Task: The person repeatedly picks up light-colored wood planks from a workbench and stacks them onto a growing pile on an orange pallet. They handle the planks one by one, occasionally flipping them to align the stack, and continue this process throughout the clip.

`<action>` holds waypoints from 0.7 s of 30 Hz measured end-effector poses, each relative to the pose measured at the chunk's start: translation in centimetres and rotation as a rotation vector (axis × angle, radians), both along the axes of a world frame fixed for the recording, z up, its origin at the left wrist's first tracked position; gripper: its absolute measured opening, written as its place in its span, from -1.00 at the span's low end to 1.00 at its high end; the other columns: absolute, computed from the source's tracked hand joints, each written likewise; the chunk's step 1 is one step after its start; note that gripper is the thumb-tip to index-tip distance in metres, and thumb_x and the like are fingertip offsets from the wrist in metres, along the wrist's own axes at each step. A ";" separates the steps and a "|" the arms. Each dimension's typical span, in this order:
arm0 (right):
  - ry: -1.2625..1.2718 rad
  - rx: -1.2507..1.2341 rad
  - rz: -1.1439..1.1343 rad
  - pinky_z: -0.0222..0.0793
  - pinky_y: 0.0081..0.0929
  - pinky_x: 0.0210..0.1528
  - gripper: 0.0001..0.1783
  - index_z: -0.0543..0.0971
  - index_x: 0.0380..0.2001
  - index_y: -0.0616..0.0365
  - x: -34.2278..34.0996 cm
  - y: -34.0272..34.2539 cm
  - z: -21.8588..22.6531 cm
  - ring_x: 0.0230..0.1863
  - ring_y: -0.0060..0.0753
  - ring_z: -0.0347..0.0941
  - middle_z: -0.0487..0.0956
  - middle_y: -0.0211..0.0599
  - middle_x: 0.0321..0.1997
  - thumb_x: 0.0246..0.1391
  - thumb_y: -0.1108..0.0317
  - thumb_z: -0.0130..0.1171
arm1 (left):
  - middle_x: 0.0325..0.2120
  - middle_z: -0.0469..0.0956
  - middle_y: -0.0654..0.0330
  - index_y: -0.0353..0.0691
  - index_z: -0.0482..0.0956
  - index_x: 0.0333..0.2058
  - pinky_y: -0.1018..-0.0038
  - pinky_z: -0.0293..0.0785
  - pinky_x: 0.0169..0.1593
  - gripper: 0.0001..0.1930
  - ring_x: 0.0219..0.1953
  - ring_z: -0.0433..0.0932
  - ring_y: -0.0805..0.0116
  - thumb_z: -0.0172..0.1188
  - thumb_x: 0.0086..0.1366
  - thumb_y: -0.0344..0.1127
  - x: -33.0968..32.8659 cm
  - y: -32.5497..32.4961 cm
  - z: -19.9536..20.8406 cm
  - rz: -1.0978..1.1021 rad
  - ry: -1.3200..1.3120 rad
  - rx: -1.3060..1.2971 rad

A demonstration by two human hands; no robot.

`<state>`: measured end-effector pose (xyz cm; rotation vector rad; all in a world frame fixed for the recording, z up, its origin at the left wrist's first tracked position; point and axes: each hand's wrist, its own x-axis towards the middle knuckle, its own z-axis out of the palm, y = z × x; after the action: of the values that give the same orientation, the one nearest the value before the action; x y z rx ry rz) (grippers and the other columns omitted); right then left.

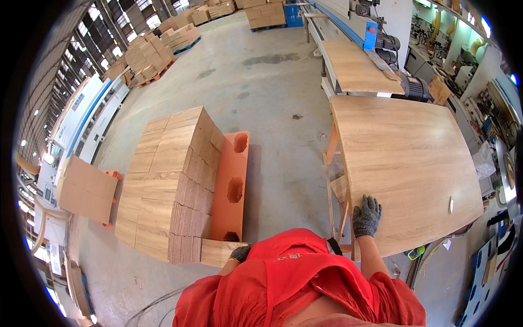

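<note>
My right hand (367, 216), in a dark grey knit glove, rests flat near the left edge of a wood-grain tabletop (408, 163), its fingers stretched out. Low on my left side, my left hand (240, 253), gloved the same way, is closed at the right end of a small wood-grain board (218, 250). My red apron hides part of that hand. Beside the board stands a tall stack of wood-grain panels (163, 163), in several columns, on an orange pallet (231, 191). A small pale object (450, 205) lies on the tabletop's right side.
Beyond the tabletop, a long machine (348, 27) with a blue rail carries another wood-grain panel (357, 65). A brown sheet (87, 188) lies at far left by a white machine (90, 117). Stacked boards (147, 57) on pallets stand at the back. Cables trail over the floor.
</note>
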<state>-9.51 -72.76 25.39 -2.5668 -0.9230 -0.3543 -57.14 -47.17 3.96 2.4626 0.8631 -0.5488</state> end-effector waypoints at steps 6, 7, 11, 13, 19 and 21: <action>0.012 0.006 -0.003 0.00 -0.03 0.31 -0.45 0.43 0.09 0.12 -0.3 0.0 0.1 0.22 0.04 0.24 0.42 -0.03 0.14 -0.01 0.20 0.13 | -0.09 0.51 -0.08 -0.18 0.45 -0.05 0.15 0.42 0.02 -0.66 -0.04 0.50 -0.05 -0.05 0.25 -0.18 -0.1 0.2 -0.3 -0.021 -0.040 0.001; 0.013 0.010 -0.012 0.00 -0.02 0.32 -0.45 0.43 0.09 0.12 -0.3 0.0 0.1 0.22 0.03 0.24 0.42 -0.04 0.14 -0.01 0.19 0.12 | -0.09 0.52 -0.07 -0.18 0.45 -0.05 0.15 0.42 0.01 -0.66 -0.05 0.50 -0.05 -0.04 0.25 -0.18 -0.1 0.3 -0.5 -0.022 -0.031 0.000; 0.045 -0.003 -0.033 -0.01 -0.02 0.32 -0.45 0.43 0.09 0.11 -0.4 0.0 0.3 0.23 0.02 0.23 0.41 -0.06 0.15 0.00 0.18 0.12 | -0.12 0.53 -0.06 -0.19 0.46 -0.09 0.14 0.43 -0.01 -0.67 -0.06 0.50 -0.05 -0.02 0.23 -0.17 -0.2 0.7 -1.1 -0.048 -0.052 -0.020; 0.054 0.004 -0.043 -0.01 -0.02 0.33 -0.46 0.44 0.08 0.11 -0.4 0.0 0.5 0.23 0.02 0.23 0.41 -0.07 0.15 0.00 0.19 0.12 | -0.14 0.54 -0.06 -0.19 0.46 -0.11 0.13 0.43 -0.03 -0.68 -0.07 0.50 -0.05 -0.02 0.23 -0.16 -0.3 0.8 -1.2 -0.041 -0.062 -0.034; 0.037 0.022 -0.042 0.01 -0.02 0.31 -0.46 0.45 0.06 0.12 -0.3 0.1 0.9 0.21 0.01 0.25 0.43 -0.07 0.13 -0.04 0.20 0.15 | -0.14 0.54 -0.07 -0.19 0.47 -0.12 0.11 0.43 -0.03 -0.68 -0.07 0.50 -0.06 -0.02 0.24 -0.15 -0.2 1.0 -0.5 -0.006 -0.040 -0.062; 0.031 0.051 -0.039 0.02 -0.03 0.31 -0.46 0.46 0.05 0.13 -0.3 0.1 0.9 0.21 0.01 0.26 0.43 -0.07 0.12 -0.06 0.24 0.17 | -0.13 0.53 -0.07 -0.19 0.47 -0.11 0.11 0.42 -0.02 -0.67 -0.07 0.50 -0.06 -0.03 0.24 -0.15 0.1 1.0 -0.1 -0.009 -0.047 -0.069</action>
<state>-9.84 -72.68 26.29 -2.5392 -0.8427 -0.3441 -57.07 -46.22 3.89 2.4089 0.8014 -0.5134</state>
